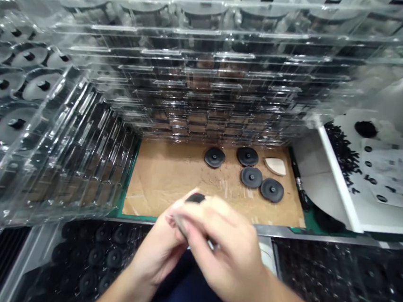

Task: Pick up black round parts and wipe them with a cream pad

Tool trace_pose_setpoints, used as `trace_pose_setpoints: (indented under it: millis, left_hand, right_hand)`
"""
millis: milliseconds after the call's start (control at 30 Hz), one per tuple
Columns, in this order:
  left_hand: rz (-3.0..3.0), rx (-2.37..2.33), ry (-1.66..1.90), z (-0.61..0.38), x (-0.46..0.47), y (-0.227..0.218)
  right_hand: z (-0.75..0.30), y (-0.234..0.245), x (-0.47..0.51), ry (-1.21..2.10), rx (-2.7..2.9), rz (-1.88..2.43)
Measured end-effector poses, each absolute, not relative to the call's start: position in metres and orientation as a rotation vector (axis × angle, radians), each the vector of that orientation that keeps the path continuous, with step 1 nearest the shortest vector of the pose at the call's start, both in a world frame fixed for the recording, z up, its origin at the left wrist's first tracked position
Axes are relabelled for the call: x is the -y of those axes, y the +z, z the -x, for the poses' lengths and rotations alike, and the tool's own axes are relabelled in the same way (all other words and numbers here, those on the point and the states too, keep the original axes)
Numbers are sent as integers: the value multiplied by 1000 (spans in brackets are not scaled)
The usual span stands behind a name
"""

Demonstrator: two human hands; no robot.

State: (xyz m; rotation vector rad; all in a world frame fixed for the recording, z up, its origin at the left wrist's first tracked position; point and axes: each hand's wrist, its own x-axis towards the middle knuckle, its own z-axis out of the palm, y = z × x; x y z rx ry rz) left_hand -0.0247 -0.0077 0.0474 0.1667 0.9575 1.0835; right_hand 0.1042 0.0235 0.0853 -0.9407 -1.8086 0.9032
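Both hands meet low in the middle of the head view, blurred by motion. My left hand is curled, its fingers pinched on a small black round part that sticks up above them. My right hand lies over the left, fingers closed around a thin grey tool-like thing that I cannot make out. Beyond the hands, several black round discs lie loose on a brown cardboard sheet, beside a small white wedge-shaped piece.
Tall stacks of clear plastic trays with black discs stand behind and to the left. A white tray at right holds small black pieces. Dark trays of discs lie below the table edge on both sides.
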Motion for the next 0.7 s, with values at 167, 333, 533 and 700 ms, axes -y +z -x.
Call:
trace_pose_setpoints:
  millis: [167,333,533,700]
  left_hand:
    - [-150,-993,1083,23,7,50]
    - [-144,-978,1075,22,7,55]
    - [-102,-904,1143,23,3,58]
    - [-151,-873,1174,25,4,56]
  right_hand:
    - [-104,88,-25,962,1870,1003]
    - [-110,86,-19,934,1833,917]
    - [-131,86,-12,788,1957,1171]
    - [-126,85,-17,775,1960,1081]
